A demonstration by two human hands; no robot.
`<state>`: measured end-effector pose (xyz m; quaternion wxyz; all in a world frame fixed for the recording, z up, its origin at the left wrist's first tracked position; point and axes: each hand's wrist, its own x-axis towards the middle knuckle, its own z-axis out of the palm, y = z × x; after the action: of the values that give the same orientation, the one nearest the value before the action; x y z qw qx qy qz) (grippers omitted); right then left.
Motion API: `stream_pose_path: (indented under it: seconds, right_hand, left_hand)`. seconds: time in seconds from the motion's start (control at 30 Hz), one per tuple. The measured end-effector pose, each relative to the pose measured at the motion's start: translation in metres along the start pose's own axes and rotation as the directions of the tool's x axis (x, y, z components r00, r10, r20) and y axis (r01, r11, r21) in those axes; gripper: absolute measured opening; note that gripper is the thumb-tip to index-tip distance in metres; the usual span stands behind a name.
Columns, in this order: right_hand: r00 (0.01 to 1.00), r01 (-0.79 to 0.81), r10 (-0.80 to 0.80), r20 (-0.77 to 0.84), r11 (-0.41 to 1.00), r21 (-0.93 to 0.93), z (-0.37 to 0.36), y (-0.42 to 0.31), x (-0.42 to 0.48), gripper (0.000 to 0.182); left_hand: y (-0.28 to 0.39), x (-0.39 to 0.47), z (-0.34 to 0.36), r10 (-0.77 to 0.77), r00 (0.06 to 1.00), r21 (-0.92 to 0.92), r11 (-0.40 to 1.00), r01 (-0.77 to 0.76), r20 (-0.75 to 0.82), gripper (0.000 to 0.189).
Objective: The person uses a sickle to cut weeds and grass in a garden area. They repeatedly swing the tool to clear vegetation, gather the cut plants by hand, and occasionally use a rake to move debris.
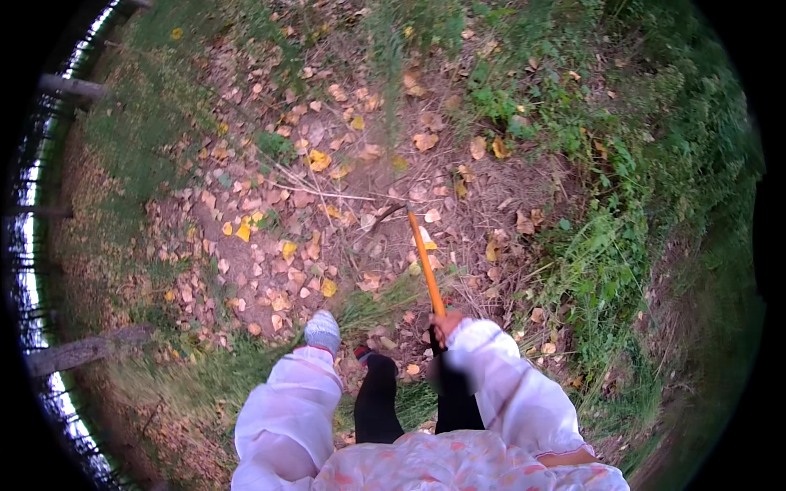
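My right hand [447,326], bare below a white sleeve, is closed around the lower end of an orange handle [427,264]. The handle runs up and slightly left to a dark, curved blade [389,215], which looks like a sickle's and lies low over the leaf-strewn ground. On the left, my left hand [322,331] is in a grey knitted glove with a white sleeve behind it. Cut-looking green grass [374,307] lies just beyond the glove; whether the fingers touch it or hold any of it cannot be made out.
Fallen yellow and brown leaves [319,161] and dry stalks [331,193] cover the soil. Dense green weeds [605,264] grow along the right. Tree trunks [89,351] stand at the left edge. My legs in black trousers [377,399] are below, between the sleeves.
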<state>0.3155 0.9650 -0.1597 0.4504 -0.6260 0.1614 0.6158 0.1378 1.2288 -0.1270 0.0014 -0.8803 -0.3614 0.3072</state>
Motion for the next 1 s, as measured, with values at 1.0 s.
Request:
stream_pose_path:
  seconds: [1.0]
  right_hand:
    - [0.974, 0.209, -0.227, -0.01, 0.875, 0.436, 0.002, -0.116, 0.0, 0.008]
  left_hand:
    - [0.05, 0.053, -0.07, 0.253, 0.966, 0.372, 0.893, -0.252, 0.047, 0.051]
